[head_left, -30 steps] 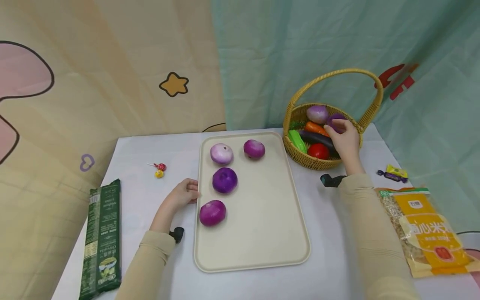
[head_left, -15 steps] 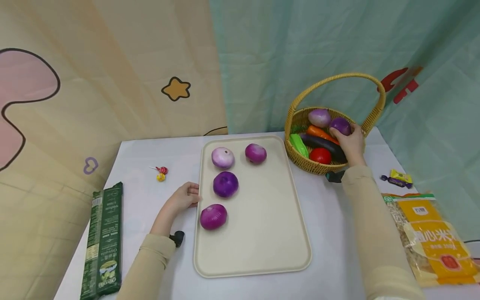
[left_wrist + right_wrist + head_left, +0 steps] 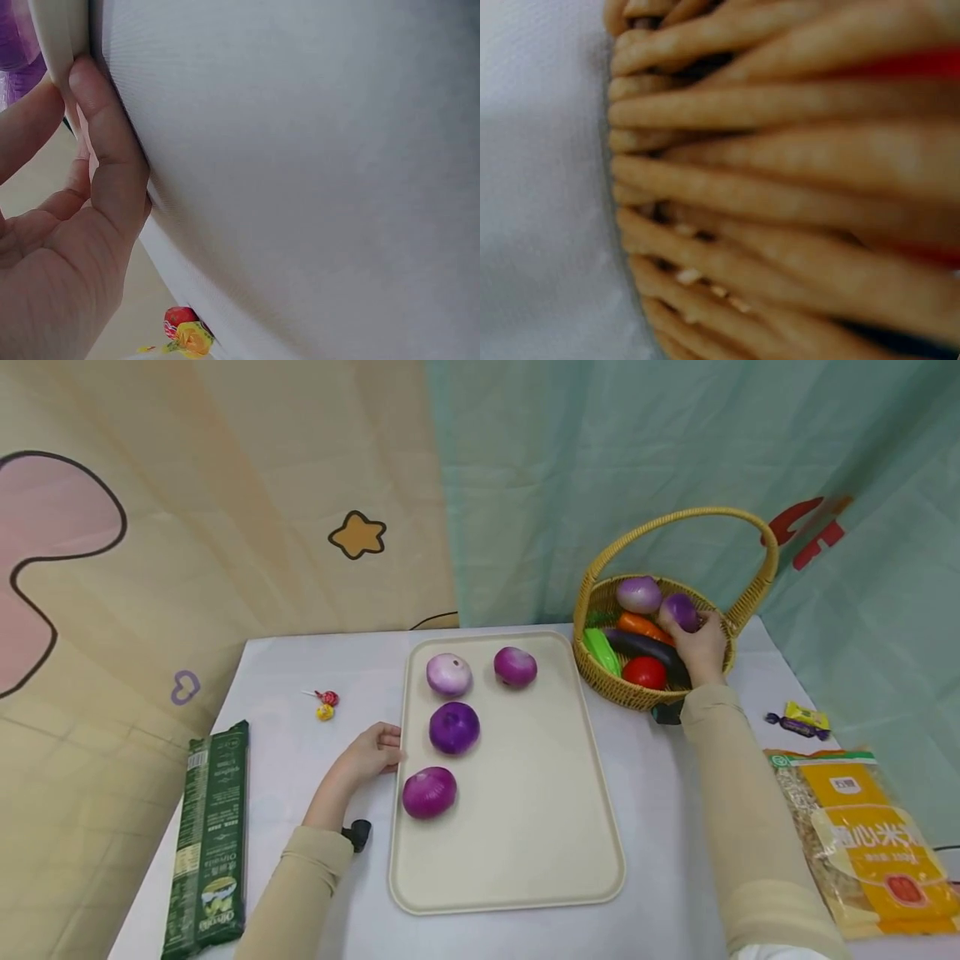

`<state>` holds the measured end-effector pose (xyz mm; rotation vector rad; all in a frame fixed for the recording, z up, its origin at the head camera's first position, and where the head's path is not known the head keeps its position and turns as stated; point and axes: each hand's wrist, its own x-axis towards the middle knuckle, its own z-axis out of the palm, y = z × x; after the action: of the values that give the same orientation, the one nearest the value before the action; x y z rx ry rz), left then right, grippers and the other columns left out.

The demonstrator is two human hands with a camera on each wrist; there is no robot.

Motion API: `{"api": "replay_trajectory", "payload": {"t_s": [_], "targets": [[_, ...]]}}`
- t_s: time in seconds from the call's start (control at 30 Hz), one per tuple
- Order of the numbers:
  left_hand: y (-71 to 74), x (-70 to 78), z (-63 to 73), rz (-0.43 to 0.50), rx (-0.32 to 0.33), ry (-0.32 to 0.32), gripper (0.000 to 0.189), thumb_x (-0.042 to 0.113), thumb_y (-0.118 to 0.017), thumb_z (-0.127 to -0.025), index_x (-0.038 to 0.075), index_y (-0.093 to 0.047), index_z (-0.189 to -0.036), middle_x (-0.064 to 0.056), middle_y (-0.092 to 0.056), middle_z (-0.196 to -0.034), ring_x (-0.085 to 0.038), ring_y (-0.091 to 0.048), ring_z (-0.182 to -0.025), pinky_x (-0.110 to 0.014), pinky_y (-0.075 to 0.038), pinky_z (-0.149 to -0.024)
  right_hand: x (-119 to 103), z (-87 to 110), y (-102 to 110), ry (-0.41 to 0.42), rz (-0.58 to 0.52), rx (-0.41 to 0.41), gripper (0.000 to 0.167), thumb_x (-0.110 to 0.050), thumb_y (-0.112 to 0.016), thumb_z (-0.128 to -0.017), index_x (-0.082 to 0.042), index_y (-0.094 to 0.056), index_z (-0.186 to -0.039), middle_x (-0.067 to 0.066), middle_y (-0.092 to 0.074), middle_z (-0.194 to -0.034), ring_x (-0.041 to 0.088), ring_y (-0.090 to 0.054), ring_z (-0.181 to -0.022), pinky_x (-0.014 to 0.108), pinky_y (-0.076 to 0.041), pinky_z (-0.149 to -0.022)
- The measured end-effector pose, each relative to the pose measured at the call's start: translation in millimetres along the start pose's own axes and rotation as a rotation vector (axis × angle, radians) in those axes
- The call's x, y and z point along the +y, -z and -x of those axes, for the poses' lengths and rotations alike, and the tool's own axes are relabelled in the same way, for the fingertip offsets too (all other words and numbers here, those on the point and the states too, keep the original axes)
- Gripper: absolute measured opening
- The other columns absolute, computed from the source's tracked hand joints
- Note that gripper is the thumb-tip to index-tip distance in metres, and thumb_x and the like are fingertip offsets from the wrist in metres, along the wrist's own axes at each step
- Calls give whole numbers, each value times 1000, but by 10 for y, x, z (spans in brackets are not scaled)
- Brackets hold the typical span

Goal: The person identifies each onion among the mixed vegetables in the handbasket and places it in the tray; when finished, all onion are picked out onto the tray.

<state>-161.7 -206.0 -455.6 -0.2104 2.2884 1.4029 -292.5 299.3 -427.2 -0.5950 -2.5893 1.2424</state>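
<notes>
My right hand (image 3: 703,650) reaches into a wicker basket (image 3: 626,692) and grips a purple onion (image 3: 680,610) between thumb and fingers. Beside that onion lie a paler onion (image 3: 639,595), a carrot (image 3: 643,627), a dark eggplant (image 3: 648,652), a tomato (image 3: 645,673) and a green pepper (image 3: 602,652). In the right wrist view, woven strands (image 3: 780,180) of the basket fill most of the picture; the hand is hidden there. At the left side of a cream tray (image 3: 525,827), my left hand (image 3: 370,753) pinches its rim, as the left wrist view shows. Several onions (image 3: 454,727) sit on the tray.
A long green packet (image 3: 212,843) lies at the table's left, with two lollipops (image 3: 327,703) nearer the tray. Wrapped candies (image 3: 801,722) and a yellow bag of grain (image 3: 862,843) are at the right. Curtains (image 3: 525,485) hang behind, and the basket's tall handle (image 3: 690,513) arches over its contents.
My right hand has closed its fingers around the purple onion, which now sits slightly tilted in the grip. The left hand stays at the tray's rim. The head view has shifted slightly.
</notes>
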Motion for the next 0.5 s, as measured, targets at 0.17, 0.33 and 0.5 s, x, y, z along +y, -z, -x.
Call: {"api": "replay_trajectory", "payload": {"t_s": [0.17,0.33,0.5], "targets": [[5,9,2,-19,2,0,45,0,-57,-93,-9,-41,-134,-22,-54,-116,-23,-60,-98,-33,-60,-85,10,-26,-39,2,-2,22,77,-47,-58,-91,7,-32,-139,31,-45,-138,42,-44,-126,49,-36,-114],[0,6,5,-26,5,14,45,0,-57,-93,-9,-42,-135,-22,-54,-117,-23,-59,-99,-33,-60,-86,21,-27,-46,10,1,3,82,-47,-59,-90,6,-27,-144,32,-41,-144,44,-41,-133,51,-34,-116],[3,21,0,-22,-6,11,45,1,-57,-94,-8,-42,-135,-22,-54,-117,-22,-59,-99,-32,-59,-86,-90,16,128,-30,-9,-118,88,-50,-54,-92,6,-17,-149,32,-31,-150,43,-35,-136,51,-30,-119]]}}
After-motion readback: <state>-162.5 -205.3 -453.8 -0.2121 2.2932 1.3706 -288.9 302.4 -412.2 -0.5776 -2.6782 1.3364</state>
